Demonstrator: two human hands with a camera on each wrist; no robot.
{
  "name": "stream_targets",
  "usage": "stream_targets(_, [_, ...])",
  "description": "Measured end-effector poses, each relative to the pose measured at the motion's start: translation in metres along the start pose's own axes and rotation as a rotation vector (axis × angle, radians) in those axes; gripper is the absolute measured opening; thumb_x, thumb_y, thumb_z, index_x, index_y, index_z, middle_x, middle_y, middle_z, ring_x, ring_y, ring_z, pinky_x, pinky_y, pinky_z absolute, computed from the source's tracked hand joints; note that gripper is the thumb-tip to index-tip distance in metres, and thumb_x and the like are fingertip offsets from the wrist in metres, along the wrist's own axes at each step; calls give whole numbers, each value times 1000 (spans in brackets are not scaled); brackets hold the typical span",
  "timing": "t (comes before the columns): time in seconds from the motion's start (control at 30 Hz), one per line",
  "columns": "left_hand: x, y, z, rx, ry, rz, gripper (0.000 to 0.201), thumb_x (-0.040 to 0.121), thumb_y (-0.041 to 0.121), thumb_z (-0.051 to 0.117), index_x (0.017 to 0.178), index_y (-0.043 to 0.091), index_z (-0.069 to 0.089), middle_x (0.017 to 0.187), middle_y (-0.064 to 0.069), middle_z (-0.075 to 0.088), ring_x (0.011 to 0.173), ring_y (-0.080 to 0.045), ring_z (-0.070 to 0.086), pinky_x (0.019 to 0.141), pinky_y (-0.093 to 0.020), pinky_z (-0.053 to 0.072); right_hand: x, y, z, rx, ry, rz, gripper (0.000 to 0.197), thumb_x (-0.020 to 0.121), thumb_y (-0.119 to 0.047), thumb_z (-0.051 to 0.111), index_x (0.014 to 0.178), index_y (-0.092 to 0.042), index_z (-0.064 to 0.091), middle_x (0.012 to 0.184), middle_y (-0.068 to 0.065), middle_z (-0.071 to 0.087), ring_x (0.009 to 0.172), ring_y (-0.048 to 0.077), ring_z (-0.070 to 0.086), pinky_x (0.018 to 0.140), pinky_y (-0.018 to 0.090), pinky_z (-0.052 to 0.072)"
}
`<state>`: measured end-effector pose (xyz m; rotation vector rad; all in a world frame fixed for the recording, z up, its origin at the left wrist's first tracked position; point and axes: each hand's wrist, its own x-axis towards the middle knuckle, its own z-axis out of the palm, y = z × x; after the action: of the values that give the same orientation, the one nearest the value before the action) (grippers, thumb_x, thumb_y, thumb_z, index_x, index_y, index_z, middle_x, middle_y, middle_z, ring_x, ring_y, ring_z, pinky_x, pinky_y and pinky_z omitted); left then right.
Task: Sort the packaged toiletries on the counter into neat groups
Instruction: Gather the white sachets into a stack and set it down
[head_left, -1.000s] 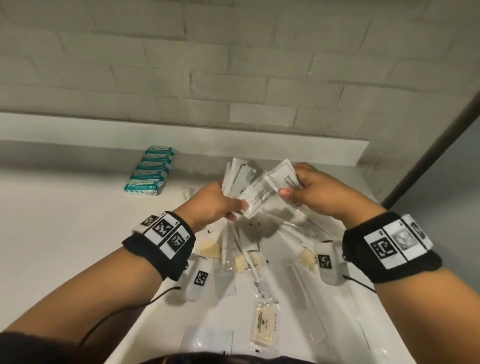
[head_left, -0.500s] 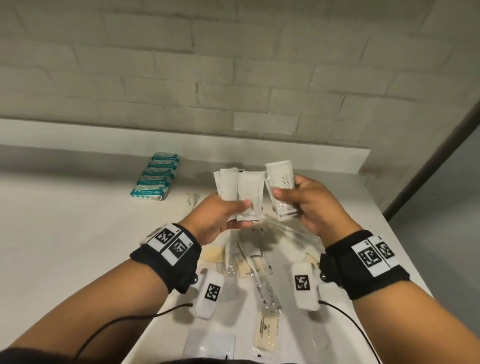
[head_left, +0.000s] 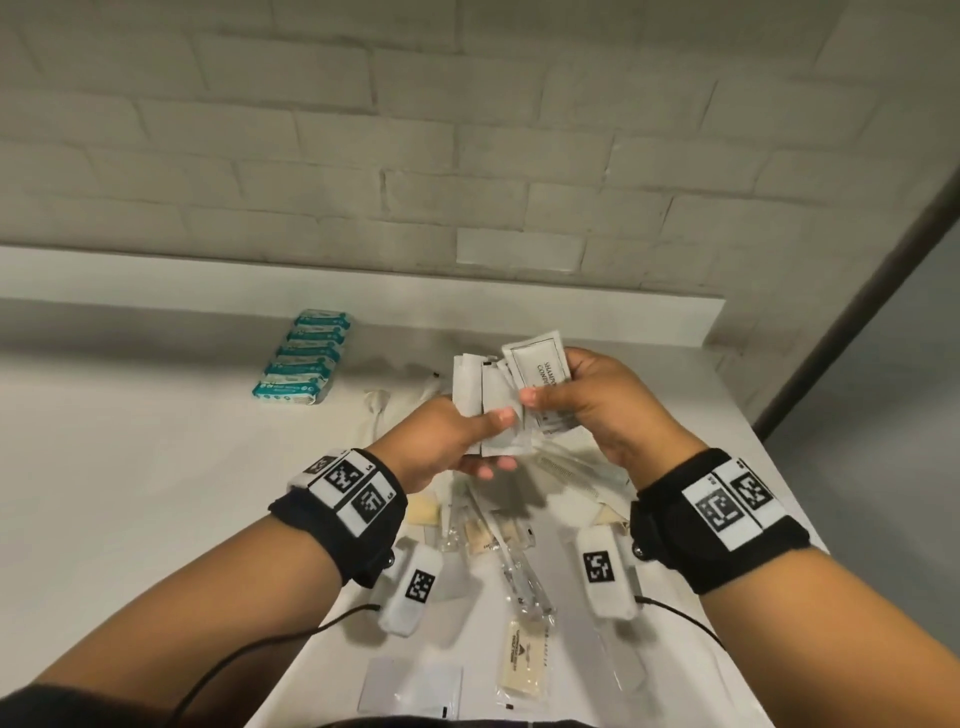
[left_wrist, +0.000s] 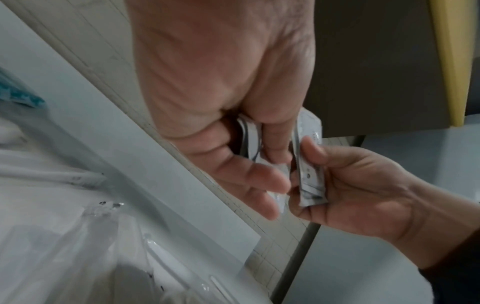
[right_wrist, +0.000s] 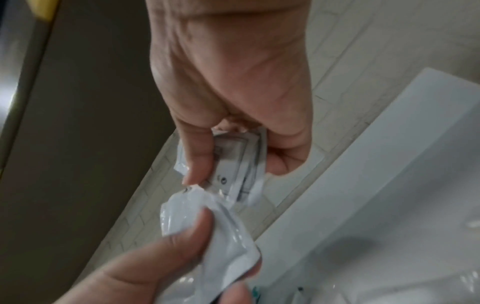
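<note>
Mid-gather, above counter (head_left: 156, 493): left hand (head_left: 441, 436) pinches fanned white sachets (head_left: 480, 400); right hand (head_left: 587, 410) grips 1 printed sachet (head_left: 537, 366). Next, probably: merge, square edges, set down beside teal packs (head_left: 301, 364).

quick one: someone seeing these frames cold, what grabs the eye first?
Both hands raised mid-frame over the counter: the left hand grips a fan of white sachets, and the right hand pinches another sachet beside them. Next, the neat row of teal packets at the back left, near the wall. Under the wrists lies a loose scatter of clear-wrapped items.
</note>
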<state>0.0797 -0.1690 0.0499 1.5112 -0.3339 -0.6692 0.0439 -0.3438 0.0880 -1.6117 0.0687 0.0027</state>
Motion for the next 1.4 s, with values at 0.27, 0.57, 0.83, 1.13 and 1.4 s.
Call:
stream_targets(0.27, [9,12,-13,-556,-7,-272,27,83,17,60,105,3,58,86,-14,72,63,-18,72,45,-18,54,-15,-10,-5,-234,-74,-365,51,75,12,70,114,-19,63,94,2,64,84,4,65,76,19,54])
stream_targets(0.57, [24,6,-26,-318,249,69,27,87,-6,61,82,18,48,73,-3,71,66,-15,70,57,-25,55,-28,58,-25,-305,-31,-17,14,83,-10,72,94,-19,69,109,8,66,103,17,64,88,44,53])
stream_targets(0.83, [22,5,-24,175,78,14,26,79,-5,69,90,13,55,77,-5,63,70,-19,64,63,-30,53,-16,20,-24,-370,-116,-65,34,84,-4,69,112,-21,60,144,-13,37,116,-3,51,99,12,39])
stream_targets(1.13, [23,8,-21,-39,75,66,20,84,2,68,97,11,57,87,-7,67,81,-22,68,74,-34,58,-2,20,-10,-288,8,-24,32,80,-5,73,108,-18,66,95,-1,73,85,13,69,73,25,53])
stream_targets(1.4, [22,-2,-25,10,124,50,24,82,-9,64,83,12,52,73,-5,57,68,-20,65,66,-32,60,-8,40,-20,-228,-63,116,33,79,0,73,110,-10,66,100,5,75,87,17,72,76,27,55])
